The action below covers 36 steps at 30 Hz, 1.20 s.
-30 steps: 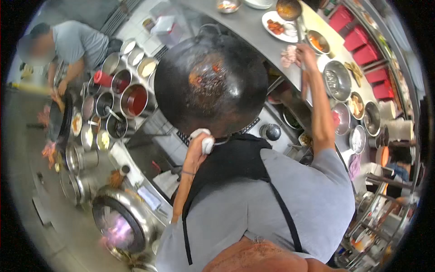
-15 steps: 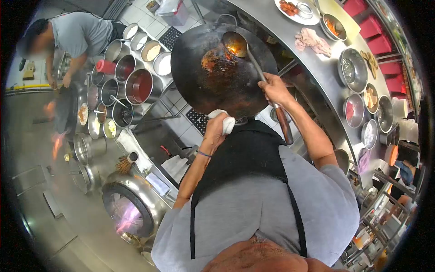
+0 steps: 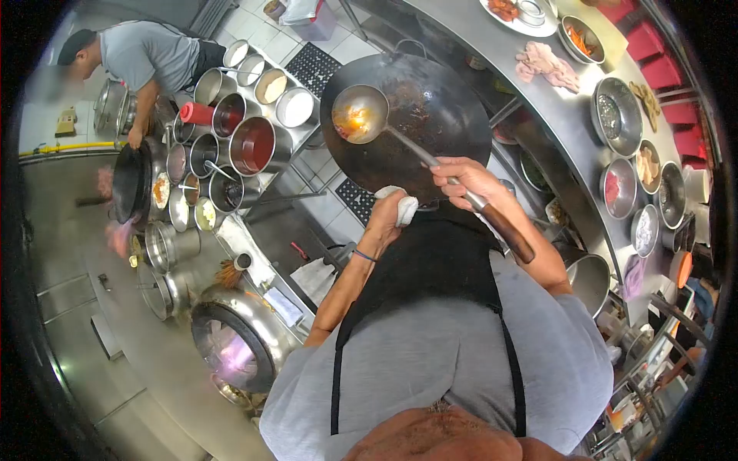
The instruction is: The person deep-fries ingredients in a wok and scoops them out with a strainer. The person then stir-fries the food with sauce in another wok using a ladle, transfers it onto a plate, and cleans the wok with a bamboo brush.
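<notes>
In front of my apron is a large dark wok (image 3: pixel 453 107), with reddish-brown residue on its inner surface. At its near edge, my left hand (image 3: pixel 387 218) is closed around a folded white cloth (image 3: pixel 407 210); the part of the rim or handle beneath the cloth is hidden. My right hand (image 3: pixel 466 183) is wrapped round the shaft of a long-handled ladle (image 3: pixel 367 106), whose wooden grip runs back along my forearm. The ladle's bowl is over the left side of the wok and has orange-yellow liquid in it.
Metal pots of sauces (image 3: pixel 251 144) and powders crowd the left stand. A lit burner (image 3: pixel 234 357) glows at lower left. A co-worker (image 3: pixel 146 54) bends over another wok (image 3: pixel 132 184). Along the right counter (image 3: pixel 538 100) are bowls, a plate and a pink cloth (image 3: pixel 547 66).
The ladle's bowl has swung from the wok's far right part to its left side, and liquid shows in it. My left hand keeps its hold on the cloth. The view has shifted slightly.
</notes>
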Tool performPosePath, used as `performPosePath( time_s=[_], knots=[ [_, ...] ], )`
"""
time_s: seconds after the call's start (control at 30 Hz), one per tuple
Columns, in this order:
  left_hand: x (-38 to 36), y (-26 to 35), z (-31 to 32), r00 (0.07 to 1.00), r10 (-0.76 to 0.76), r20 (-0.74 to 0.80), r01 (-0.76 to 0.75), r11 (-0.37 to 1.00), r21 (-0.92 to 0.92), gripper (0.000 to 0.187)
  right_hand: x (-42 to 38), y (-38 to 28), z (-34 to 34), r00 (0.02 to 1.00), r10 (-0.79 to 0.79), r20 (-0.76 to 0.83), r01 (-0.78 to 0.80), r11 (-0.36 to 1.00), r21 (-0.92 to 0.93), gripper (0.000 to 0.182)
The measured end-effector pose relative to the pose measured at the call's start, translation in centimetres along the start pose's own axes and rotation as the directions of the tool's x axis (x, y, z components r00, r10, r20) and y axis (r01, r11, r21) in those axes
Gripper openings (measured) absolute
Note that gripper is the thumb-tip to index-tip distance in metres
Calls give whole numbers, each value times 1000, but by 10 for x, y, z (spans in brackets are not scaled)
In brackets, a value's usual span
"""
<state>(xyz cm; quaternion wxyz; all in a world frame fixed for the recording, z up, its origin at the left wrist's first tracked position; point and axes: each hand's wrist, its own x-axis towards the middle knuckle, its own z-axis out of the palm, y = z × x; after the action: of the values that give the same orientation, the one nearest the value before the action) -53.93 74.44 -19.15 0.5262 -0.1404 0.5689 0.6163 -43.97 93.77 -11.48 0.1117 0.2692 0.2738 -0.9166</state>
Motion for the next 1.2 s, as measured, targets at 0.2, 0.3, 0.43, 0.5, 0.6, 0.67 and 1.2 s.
performPosePath(
  time_s=[0.2, 0.3, 0.43, 0.5, 0.6, 0.67, 1.2],
  knots=[
    [-5, 2, -11, 996, 2, 91, 1, 1000, -28, 7, -42, -35, -19, 988, -153, 29, 151, 986, 65, 34],
    [-10, 6, -8, 993, -8, 119, 17, 997, -78, 9, -72, -79, -19, 924, -379, -45, 369, 918, -141, 21],
    [-17, 8, -5, 993, -13, 115, 17, 999, -31, 8, -64, -122, -56, 599, -760, -253, 408, 561, -720, 33],
    [-27, 10, 1, 996, 22, 84, -22, 1000, -2, 7, -21, -151, -120, 174, -981, 88, 184, -56, -981, 22],
    [-27, 3, -2, 994, 54, 98, -54, 999, -8, 7, -6, -187, -157, 306, -948, -85, -32, 79, -996, 23],
    [-31, 0, 0, 994, 74, 79, -74, 997, -4, 7, 13, -190, -196, 291, -957, 19, -78, -44, -996, 27],
    [-116, 11, 12, 967, 92, -239, -120, 987, -105, 9, 15, -181, -194, 192, -974, 117, 28, -114, -993, 29]
  ],
)
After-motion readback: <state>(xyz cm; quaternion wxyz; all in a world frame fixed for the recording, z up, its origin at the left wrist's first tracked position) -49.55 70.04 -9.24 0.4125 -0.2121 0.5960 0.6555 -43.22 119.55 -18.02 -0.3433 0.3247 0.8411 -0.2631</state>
